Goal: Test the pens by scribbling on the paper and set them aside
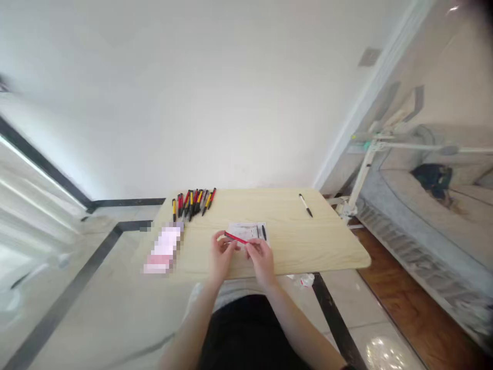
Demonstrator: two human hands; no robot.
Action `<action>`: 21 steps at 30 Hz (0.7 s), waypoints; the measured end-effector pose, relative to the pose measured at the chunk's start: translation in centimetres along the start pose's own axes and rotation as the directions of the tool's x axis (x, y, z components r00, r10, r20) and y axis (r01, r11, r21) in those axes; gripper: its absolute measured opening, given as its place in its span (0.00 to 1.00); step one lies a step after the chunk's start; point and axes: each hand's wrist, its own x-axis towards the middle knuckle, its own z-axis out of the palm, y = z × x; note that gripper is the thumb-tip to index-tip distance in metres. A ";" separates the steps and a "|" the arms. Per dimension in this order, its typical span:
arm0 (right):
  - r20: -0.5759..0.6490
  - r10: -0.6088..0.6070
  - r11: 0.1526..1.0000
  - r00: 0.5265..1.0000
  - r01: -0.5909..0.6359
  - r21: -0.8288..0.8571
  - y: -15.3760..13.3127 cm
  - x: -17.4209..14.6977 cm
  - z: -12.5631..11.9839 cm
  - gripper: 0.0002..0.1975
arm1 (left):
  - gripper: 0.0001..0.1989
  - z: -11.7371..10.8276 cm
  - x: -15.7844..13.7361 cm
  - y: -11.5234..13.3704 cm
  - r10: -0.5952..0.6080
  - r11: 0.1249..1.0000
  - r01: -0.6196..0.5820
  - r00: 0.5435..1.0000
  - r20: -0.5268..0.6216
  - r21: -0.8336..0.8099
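A red pen [237, 238] with a dark end is held between my two hands over the near middle of the table. My left hand [222, 252] pinches its left part, and the fingers of my right hand [260, 254] close on its right end. Beneath it lies a white printed sheet [242, 229], partly covered by my hands. A short black piece, perhaps a pen cap [264, 232], rests on the sheet's right side. At the back left is a pile of red, yellow, grey and black pens [196, 201].
A white pen with black ends [305, 204] lies at the right of the wooden table [308, 241]. A pixelated pink-and-white item [164, 249] is on its left edge. A white wall stands behind. To the right are a white metal stand [362, 177] and a grey sofa [404, 190].
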 end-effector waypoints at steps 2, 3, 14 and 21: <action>0.000 -0.007 1.000 1.000 0.007 -0.006 -0.1 0.0 -0.2 0.06 | 0.22 0.0 0.1 0.0 -0.006 1.000 0.006 1.000 -0.004 0.005; -0.001 -0.009 1.000 1.000 0.009 -0.007 -0.1 0.0 -0.2 0.06 | 0.22 0.0 0.1 0.0 -0.008 1.000 0.008 1.000 -0.005 0.004; -0.024 0.019 1.000 1.000 -0.019 0.012 0.1 0.0 -0.2 0.09 | 0.22 0.1 0.1 0.2 -0.010 0.999 0.008 0.999 -0.052 -0.045; -0.012 0.019 1.000 1.000 -0.019 0.020 0.1 0.0 -0.3 0.08 | 0.21 0.1 0.0 0.2 0.005 0.998 -0.009 0.998 -0.058 -0.055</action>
